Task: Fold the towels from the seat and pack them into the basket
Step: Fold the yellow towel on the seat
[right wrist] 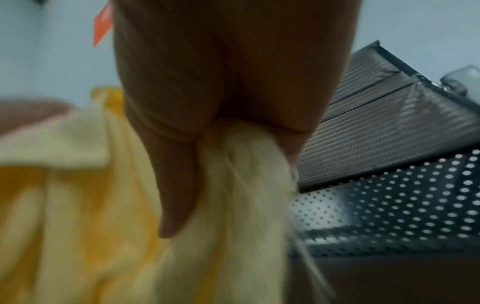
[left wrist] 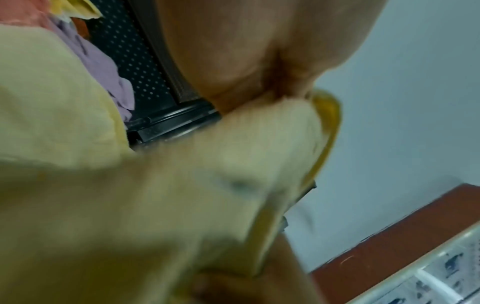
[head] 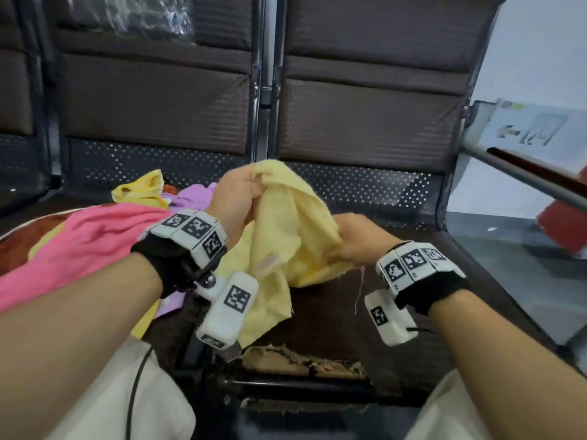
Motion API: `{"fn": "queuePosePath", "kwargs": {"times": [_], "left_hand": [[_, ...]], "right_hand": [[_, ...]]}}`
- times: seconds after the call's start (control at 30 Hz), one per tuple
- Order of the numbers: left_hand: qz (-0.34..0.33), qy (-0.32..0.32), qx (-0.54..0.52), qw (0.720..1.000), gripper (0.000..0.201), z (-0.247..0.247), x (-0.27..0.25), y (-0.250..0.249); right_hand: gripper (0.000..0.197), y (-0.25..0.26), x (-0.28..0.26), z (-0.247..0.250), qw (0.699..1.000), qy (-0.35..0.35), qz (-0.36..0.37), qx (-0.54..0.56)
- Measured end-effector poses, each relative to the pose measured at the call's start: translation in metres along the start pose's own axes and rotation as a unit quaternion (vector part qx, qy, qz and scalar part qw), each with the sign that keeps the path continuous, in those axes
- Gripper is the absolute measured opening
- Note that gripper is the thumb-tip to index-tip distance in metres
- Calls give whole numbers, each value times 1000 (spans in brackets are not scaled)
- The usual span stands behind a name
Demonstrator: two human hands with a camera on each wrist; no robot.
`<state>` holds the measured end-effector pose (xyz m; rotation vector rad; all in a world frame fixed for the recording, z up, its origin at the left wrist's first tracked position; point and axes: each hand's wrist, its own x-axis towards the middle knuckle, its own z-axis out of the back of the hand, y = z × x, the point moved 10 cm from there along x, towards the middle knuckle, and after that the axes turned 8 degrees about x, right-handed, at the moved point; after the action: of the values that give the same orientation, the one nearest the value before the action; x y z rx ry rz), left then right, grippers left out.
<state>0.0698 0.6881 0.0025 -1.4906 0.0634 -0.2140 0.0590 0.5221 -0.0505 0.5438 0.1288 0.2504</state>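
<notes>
Head view: the person's left hand (head: 236, 198) and right hand (head: 360, 238) hold a pale yellow towel (head: 286, 246) in the air above the near edge of a brown padded seat (head: 330, 315). The left hand is raised and farther away, its fingers curled round a bunched corner at the towel's highest point; the right hand is lower and to the right, its fingers closed on a gathered edge. Between the two grips the cloth sags in loose, crumpled folds, so that its held edge slopes from upper left down to lower right, while the long axis of the free part hangs downward toward the near side and ends in a frayed corner with loose threads. The towel is unfolded and clear of the seat cushion. On the adjoining seat to the left lies a heap of other towels: a pink towel (head: 85, 242) nearest, a purple towel (head: 193, 195) behind it, and a brighter yellow towel (head: 143, 188) farthest. Perforated metal panels (head: 365, 188) run beneath the padded seat backs (head: 371, 122). Left wrist view: blurred; the left hand (left wrist: 241, 53) pinches the yellow cloth (left wrist: 130, 195) between thumb and fingers. Right wrist view: the right hand (right wrist: 221, 82) grips a twisted bunch of the same cloth (right wrist: 241, 185), which hangs down from the closed fingers.
</notes>
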Motion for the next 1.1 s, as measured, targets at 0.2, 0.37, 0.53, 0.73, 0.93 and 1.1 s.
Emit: {"fn": "queuePosePath", "kwargs": {"times": [0.2, 0.37, 0.53, 0.73, 0.93, 1.1], "left_hand": [[33, -95, -67, 993, 23, 32, 6, 1], [44, -100, 40, 993, 17, 32, 8, 13], [42, -21, 52, 998, 51, 17, 2, 23], [18, -20, 215, 976, 20, 22, 3, 28], [88, 51, 425, 899, 20, 20, 8, 70], [127, 54, 462, 876, 47, 30, 12, 88]], "right_hand": [[21, -30, -2, -13, 997, 29, -34, 58], [36, -10, -7, 15, 958, -62, -18, 280], [20, 23, -20, 48, 877, -136, 23, 461], [20, 24, -17, 47, 807, -178, 6, 564], [42, -15, -15, -14, 930, -35, -130, 343], [36, -33, -26, -40, 987, 106, -120, -27]]}}
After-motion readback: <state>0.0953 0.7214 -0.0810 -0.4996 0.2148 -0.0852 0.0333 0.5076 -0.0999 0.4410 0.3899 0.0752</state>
